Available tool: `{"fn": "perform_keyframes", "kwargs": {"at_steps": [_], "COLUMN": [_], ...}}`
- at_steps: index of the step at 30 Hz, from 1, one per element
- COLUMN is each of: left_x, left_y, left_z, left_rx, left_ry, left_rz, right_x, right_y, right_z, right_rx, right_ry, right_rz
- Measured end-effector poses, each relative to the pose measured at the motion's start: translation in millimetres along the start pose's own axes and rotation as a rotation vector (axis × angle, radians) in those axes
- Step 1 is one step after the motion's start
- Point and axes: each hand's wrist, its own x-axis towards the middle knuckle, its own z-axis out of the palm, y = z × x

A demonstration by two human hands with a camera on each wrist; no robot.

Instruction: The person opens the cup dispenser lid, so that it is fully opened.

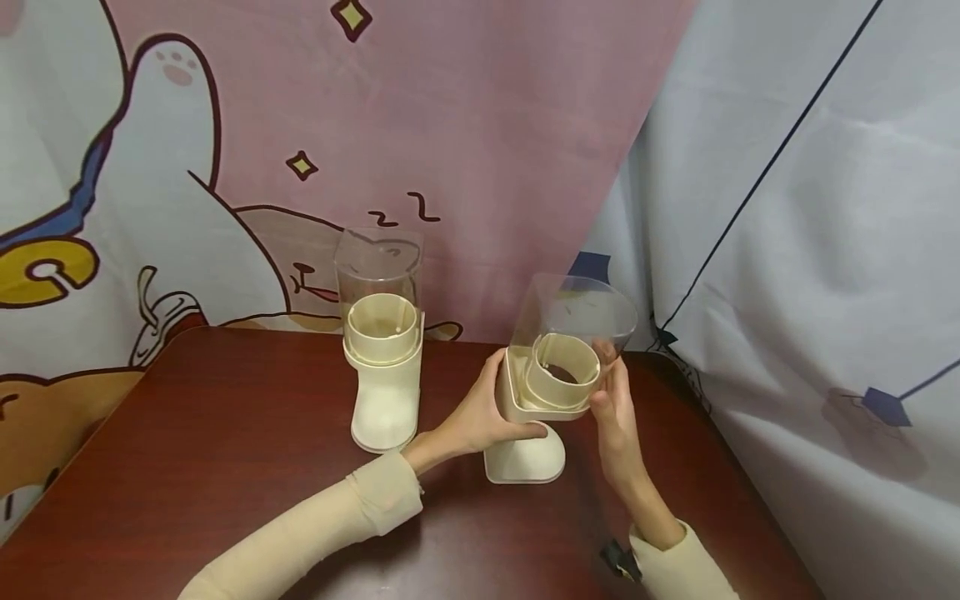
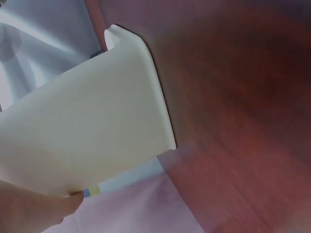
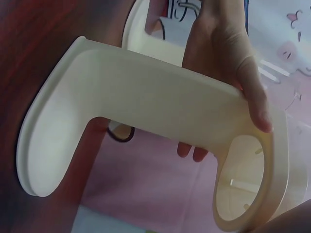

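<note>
A cream plastic dispenser stand with an open ring at its top and a clear container around that ring is on the right. My left hand grips its upper part from the left, thumb across the front. The right wrist view shows that thumb lying on the stand beside the round opening. At the top's right side, my right hand holds the edge, with fingertips behind the clear wall. The left wrist view shows the stand's back and lower edge near the tabletop.
A matching cream stand with its own clear container stands upright to the left on the dark red table. A small black object lies by my right sleeve. Printed curtains hang behind and at the right.
</note>
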Motion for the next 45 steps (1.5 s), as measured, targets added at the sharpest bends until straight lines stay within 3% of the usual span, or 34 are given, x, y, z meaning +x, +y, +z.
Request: {"fn": "perform_keyframes", "kwargs": {"at_steps": [8, 16, 24, 28, 31, 35, 39, 42, 45], "left_x": [-29.4, -64.2, -98.2, -110.7, -119.1, -127.5, -128.2, -126.7, -124.8], "left_y": [9.9, 23.3, 36.7, 39.2, 40.9, 41.4, 36.6, 31.8, 28.4], "left_z": [1.0, -6.0, -9.5, -12.0, -17.5, -27.2, -30.7, -29.5, -26.8], "left_rx": [0.005, -0.031, -0.034, -0.036, 0.028, 0.153, 0.237, 0.236, 0.234], "left_ry": [-0.011, -0.027, -0.048, -0.046, -0.032, -0.029, -0.027, -0.036, -0.054], "left_rz": [0.035, 0.003, -0.037, -0.017, 0.001, 0.061, 0.191, 0.266, 0.332], "right_x": [-28.1, -56.3, -83.7, -94.3, -100.0, -88.4, -50.1, -24.9, -15.4], "right_y": [-15, -31, -28, -25, -27, -42, -53, -54, -52], "right_z": [10, 24, 28, 30, 35, 39, 42, 46, 49], "right_rx": [0.006, 0.034, 0.065, 0.061, 0.027, -0.004, 0.139, 0.254, 0.289], "right_ry": [-0.033, -0.107, -0.155, -0.161, -0.135, -0.144, -0.263, -0.368, -0.417], "right_rz": [-0.082, -0.145, -0.148, -0.157, -0.161, -0.230, -0.336, -0.402, -0.465]}}
